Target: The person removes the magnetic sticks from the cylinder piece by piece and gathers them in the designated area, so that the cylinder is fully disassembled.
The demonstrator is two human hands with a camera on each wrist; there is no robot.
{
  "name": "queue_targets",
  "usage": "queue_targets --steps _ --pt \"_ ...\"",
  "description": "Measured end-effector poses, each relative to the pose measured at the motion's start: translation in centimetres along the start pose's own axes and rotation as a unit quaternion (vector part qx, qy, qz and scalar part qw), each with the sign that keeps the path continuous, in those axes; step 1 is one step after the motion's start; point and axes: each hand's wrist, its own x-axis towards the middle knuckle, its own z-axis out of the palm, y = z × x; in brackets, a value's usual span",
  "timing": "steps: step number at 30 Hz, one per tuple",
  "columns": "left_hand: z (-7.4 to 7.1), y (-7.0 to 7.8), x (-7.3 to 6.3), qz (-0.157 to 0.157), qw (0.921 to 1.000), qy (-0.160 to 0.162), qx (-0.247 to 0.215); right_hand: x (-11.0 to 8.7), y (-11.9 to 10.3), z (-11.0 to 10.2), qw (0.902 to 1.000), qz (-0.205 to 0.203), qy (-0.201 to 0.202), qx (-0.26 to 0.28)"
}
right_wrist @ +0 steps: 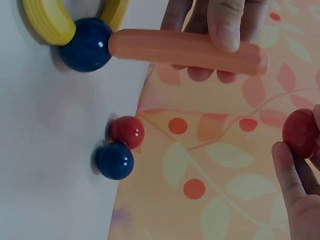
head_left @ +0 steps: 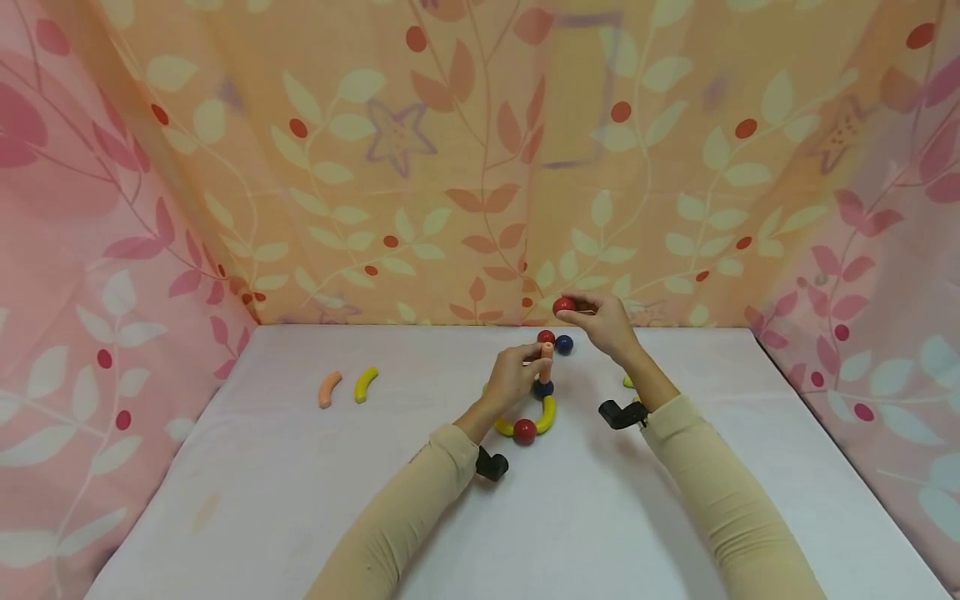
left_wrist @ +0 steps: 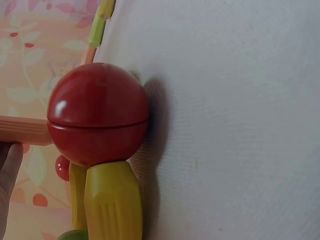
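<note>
Left hand: my left hand [head_left: 513,377] pinches the orange stick [head_left: 546,364] between thumb and fingers, near its upper end.
Orange stick: it stands upright, its lower end touching the blue ball [right_wrist: 86,45].
Right hand: my right hand [head_left: 607,327] pinches the held red ball [head_left: 563,307] in its fingertips, a little above the stick's free end and off to my right; the two are apart.
Curved base: the near yellow curve [head_left: 548,415] runs between the blue ball and the front red ball [head_left: 524,432], with another yellow curve [head_left: 504,427] on the far side of that red ball; my left hand hides part of the layout from above.
Step in hand: I judge that I am raising a post on the blue ball, with the red ball as its cap.
Next move: that seems to call for bringing the held ball across to my left, over the stick's top, and setting it down straight while my left fingers steady the stick.
Watch for: a sideways nudge could tip the stick off its ball.
Loose balls: a spare red ball [head_left: 546,337] and a spare blue ball [head_left: 564,344] touch each other beyond the stick.
</note>
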Motion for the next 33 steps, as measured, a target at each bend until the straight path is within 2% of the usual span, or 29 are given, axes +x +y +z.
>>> queue_targets --steps 5,14,21,25,33 --pt "0.0 0.0 -0.1 -0.001 1.0 -0.001 0.002 0.3 1.0 -0.4 0.9996 0.011 0.001 -0.026" --pt "0.0 0.1 -0.3 -0.005 1.0 -0.003 -0.004 0.8 4.9 -0.1 0.9899 0.086 -0.016 -0.111" --pt "0.0 0.3 -0.3 -0.008 0.9998 -0.008 -0.014 1.1 7.6 0.0 0.9855 0.085 -0.017 -0.146" --pt "0.1 0.4 -0.3 -0.013 0.9998 -0.006 -0.016 1.4 9.0 0.4 0.9854 0.085 -0.03 -0.145" --pt "0.4 0.3 -0.3 -0.003 0.9999 -0.001 -0.013 2.2 9.8 1.4 0.9789 0.118 -0.055 -0.158"
